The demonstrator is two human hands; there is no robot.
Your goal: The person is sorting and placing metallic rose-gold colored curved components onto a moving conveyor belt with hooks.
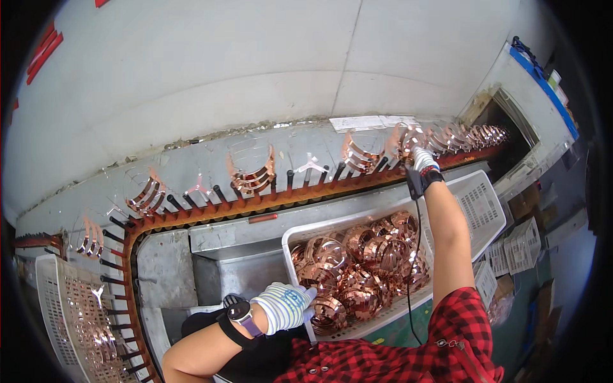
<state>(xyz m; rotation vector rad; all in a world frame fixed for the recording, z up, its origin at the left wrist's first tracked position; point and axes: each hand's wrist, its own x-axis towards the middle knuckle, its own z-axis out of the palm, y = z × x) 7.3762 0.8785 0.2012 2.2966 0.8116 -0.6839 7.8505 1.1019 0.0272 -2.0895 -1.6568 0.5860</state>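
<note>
My right hand, in a striped glove, reaches out to the conveyor. Its fingers close on a shiny copper-coloured banded piece, which partly hides the fingertips. In a matching striped glove, my left hand is curled at the left rim of a white plastic basket. Many curved copper-coloured banded pieces lie heaped in that basket. Along the conveyor, similar banded pieces stand on holders, with a three-armed bare holder among them.
The conveyor rail with black pegs bends down at the left and enters a wall opening at the right. Another white basket with shiny pieces stands at lower left. A second white basket adjoins the full one. A black cable hangs from my right wrist.
</note>
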